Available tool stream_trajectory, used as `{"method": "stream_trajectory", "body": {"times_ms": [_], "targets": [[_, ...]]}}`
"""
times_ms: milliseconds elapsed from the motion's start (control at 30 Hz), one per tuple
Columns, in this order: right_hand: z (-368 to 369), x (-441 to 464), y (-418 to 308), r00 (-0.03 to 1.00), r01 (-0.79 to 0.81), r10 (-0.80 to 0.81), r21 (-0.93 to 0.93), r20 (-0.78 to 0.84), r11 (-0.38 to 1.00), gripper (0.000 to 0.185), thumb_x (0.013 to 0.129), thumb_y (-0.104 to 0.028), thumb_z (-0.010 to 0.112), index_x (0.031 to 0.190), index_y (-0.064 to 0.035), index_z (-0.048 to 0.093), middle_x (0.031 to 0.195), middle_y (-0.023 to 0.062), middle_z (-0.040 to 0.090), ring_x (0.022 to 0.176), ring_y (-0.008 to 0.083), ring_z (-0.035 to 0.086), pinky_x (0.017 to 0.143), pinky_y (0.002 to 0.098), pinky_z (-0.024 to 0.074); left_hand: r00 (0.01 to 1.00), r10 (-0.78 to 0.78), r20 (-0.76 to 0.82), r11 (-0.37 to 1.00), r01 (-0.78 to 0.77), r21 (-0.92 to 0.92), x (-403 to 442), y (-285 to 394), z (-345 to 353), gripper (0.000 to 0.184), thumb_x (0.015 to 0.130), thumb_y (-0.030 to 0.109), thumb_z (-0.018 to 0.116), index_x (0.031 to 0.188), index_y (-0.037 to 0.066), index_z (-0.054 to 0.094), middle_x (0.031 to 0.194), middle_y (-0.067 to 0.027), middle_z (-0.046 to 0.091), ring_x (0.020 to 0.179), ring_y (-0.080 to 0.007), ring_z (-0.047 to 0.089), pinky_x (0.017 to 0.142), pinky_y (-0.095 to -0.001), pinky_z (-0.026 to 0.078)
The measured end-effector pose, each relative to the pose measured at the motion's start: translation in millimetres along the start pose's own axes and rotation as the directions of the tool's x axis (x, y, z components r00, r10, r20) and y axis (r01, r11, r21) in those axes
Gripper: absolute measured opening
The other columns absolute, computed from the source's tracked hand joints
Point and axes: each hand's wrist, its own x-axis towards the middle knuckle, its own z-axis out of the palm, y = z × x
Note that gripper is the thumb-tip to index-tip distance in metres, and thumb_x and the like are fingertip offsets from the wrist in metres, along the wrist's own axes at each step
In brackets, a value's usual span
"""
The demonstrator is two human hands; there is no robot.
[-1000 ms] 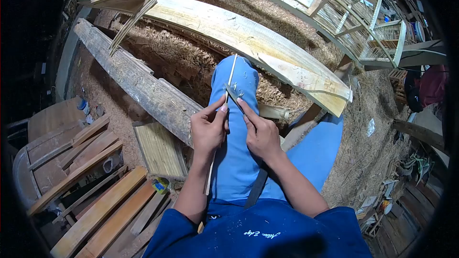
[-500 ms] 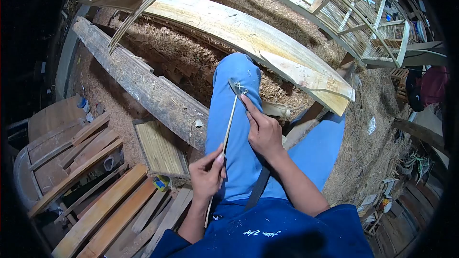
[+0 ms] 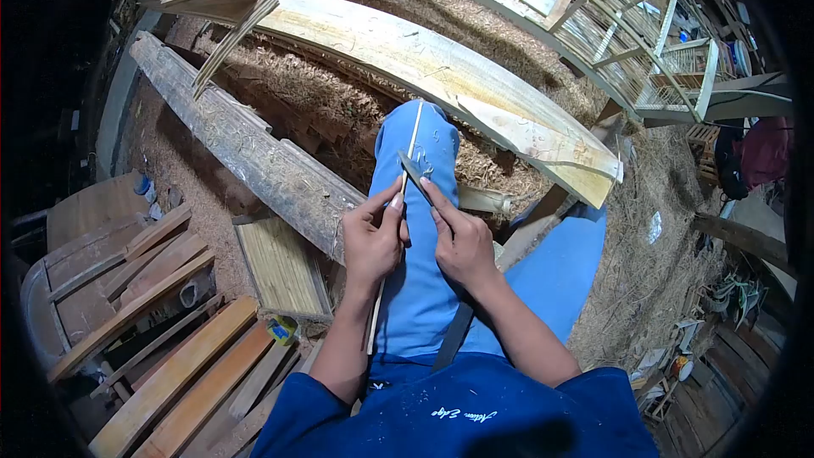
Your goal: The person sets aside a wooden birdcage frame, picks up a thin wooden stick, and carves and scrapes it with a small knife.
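My left hand [image 3: 373,242] pinches a thin pale wooden strip [image 3: 415,134], which runs lengthwise over my blue-trousered thigh, its far end near the knee and its lower end beside my left wrist. In my right hand [image 3: 462,246] is a small knife [image 3: 412,170], its dark blade crossing the strip just beyond my left fingertips. Both hands are close together above the thigh. Small curled shavings [image 3: 426,166] lie on the trouser leg beside the blade.
A long pale plank [image 3: 424,55] and a weathered beam [image 3: 254,153] lie beyond my knee. A bundle of thin strips [image 3: 233,42] leans across at the upper left. Cut boards [image 3: 182,373] lie lower left, a slatted frame [image 3: 678,76] upper right. Shavings cover the ground.
Between half a second ago and now, my left hand has moved forward along the thigh with the strip, whose far end now reaches past the blade toward the knee. My right hand has barely moved.
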Motion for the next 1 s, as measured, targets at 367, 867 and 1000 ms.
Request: {"method": "stream_trajectory", "body": {"times_ms": [367,867,1000], "targets": [[2.3,-5.1,-7.3,0.999,-0.02,0.025,-0.13,0.039,0.991,0.054,0.099,-0.018,0.058,0.15,-0.0359,0.051,0.081,0.0174,0.07,0.072,0.041,0.069,0.064,0.0527,0.0545,0.999,-0.021,-0.041,0.999,0.02,-0.04,-25.7,-2.3,-6.6,0.031,0.103,0.008,0.06,0.134,0.003,0.066,0.064,0.0017,0.06,0.05,-0.0034,0.05,0.045,-0.0208,0.039],[-7.3,8.9,-2.2,0.997,-0.071,0.071,-0.04,-0.006,0.997,0.051,0.1,-0.01,0.057,0.148,-0.024,0.055,0.094,0.0273,0.07,0.083,0.044,0.071,0.071,0.0478,0.055,0.987,-0.161,-0.03,0.986,0.159,-0.047,-82.6,-0.2,-15.1,0.031,0.104,0.008,0.059,0.133,-0.001,0.065,0.063,-0.0054,0.064,0.039,-0.0044,0.045,0.037,-0.0217,0.033],[-5.3,2.8,-0.4,1.0,-0.018,0.017,0.053,0.02,0.998,0.052,0.1,-0.013,0.056,0.15,-0.0274,0.052,0.091,0.0253,0.071,0.082,0.0442,0.07,0.07,0.0506,0.0544,0.992,-0.12,-0.039,0.99,0.122,0.066,-44.2,15.0,-2.9,0.034,0.102,0.008,0.063,0.134,-0.001,0.064,0.065,-0.0047,0.065,0.043,-0.0047,0.049,0.038,-0.0214,0.036]]}}
